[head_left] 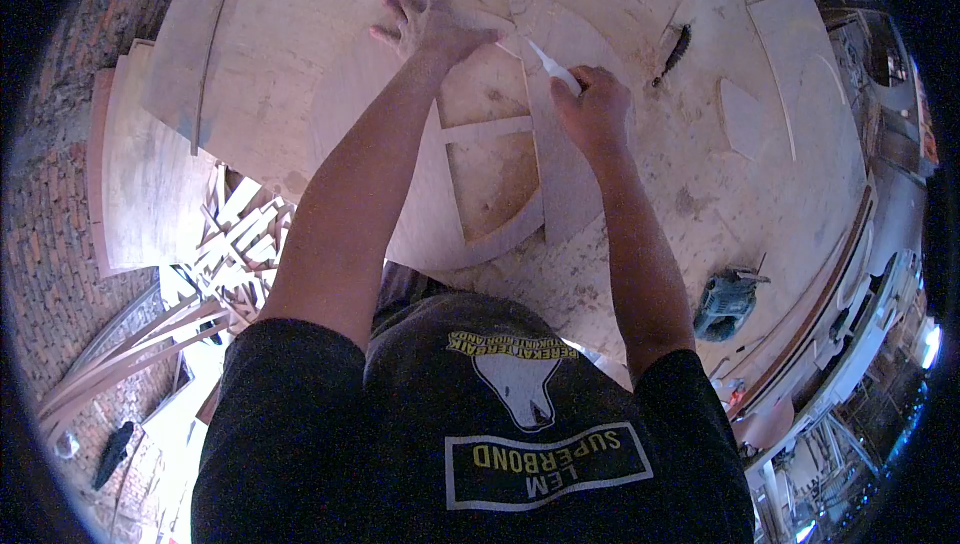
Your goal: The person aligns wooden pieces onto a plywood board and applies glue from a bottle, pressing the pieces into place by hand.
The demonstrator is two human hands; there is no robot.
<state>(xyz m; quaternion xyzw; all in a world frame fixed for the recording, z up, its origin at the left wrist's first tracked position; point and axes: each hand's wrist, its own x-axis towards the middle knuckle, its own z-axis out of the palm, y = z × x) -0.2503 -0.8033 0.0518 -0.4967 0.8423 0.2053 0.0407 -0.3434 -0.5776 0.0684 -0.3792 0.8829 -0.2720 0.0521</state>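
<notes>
1. Right hand (592,104) is closed in a fist round a small white tool (548,62), perhaps a pencil or a marker, I cannot tell which; its tip points up and left onto the wood.
2. Left hand (432,26) lies open, fingers spread and palm down, pressing on the curved plywood frame (500,129); it grips nothing, it only pins the piece.
3. That frame lies flat on the table (640,244), directly ahead of the person and between the two forearms; it is an arched cut-out with a cross bar and two open windows through which the board below shows.
4. I would judge the frame light for its spread and fairly stiff, yet weak at the narrow cross bar and at the thin curved rim; lifted by one end it would likely flex, and a thin member could crack.
5. Its face looks dry and dusty, so it may slide on the sawdust unless pinned; a flat palm suits it better than a pinch.
6. To move it, hold the broad upright strip and the wide outer edge, one hand on each, and keep off the cross bar.
7. Near the right elbow a blue power tool (728,302) rests on the table; a heap of offcut strips (235,234) lies off the left edge.
</notes>
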